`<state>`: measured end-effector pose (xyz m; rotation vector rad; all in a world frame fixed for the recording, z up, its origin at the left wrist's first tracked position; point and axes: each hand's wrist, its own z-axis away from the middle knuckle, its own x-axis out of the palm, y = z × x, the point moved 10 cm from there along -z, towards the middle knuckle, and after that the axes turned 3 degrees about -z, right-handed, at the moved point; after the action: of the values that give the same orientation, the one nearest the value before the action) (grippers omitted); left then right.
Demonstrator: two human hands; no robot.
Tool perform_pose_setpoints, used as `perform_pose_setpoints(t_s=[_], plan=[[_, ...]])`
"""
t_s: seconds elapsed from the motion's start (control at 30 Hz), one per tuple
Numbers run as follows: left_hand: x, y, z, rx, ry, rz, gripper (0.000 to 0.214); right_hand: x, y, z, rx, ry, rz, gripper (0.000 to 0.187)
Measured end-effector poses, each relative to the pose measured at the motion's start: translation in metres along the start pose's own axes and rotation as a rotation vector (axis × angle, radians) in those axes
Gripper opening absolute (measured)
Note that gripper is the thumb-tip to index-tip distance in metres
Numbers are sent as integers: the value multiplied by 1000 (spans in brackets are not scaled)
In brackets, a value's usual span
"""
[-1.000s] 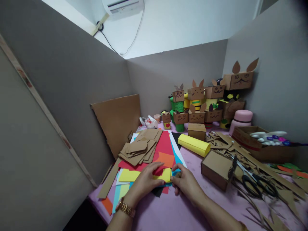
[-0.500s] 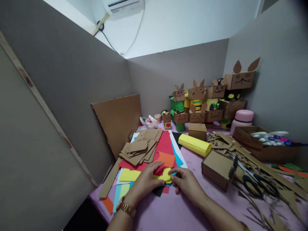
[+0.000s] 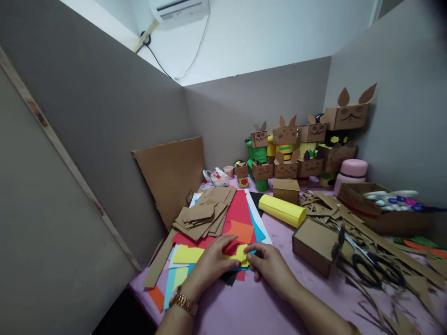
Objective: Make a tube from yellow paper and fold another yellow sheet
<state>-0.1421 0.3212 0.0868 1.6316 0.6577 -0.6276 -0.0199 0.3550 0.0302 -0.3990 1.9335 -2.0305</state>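
My left hand, with a gold watch on the wrist, lies palm down on a strip of yellow paper, fingers pressed flat on it. My right hand pinches the right end of the same yellow strip between thumb and fingertips. The strip lies on a stack of coloured paper sheets, red on top, on the pink table. A pile of brown cardboard cut-outs rests on the far left part of that stack.
A yellow paper roll, a brown cardboard box and black-handled scissors lie to the right among cardboard scraps. Cardboard box figures with ears stand at the back. Grey partition walls enclose the table; a cardboard sheet leans at the left.
My right hand has slid slightly left along the yellow strip's end; my left hand stays pressed on it. The camera barely shifts.
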Motion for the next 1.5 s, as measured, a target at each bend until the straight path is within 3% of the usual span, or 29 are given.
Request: perform_pose_setpoints(t_s=[0.4, 0.73, 1.5], plan=[[-1, -1, 2, 1, 0, 0, 49, 0, -5, 3, -22, -5, 4, 26], [0, -1, 1, -1, 2, -3, 62, 1, -3, 2, -26, -19, 4, 27], [7, 5, -1, 23, 36, -6, 54, 3, -4, 3, -27, -37, -53, 30]])
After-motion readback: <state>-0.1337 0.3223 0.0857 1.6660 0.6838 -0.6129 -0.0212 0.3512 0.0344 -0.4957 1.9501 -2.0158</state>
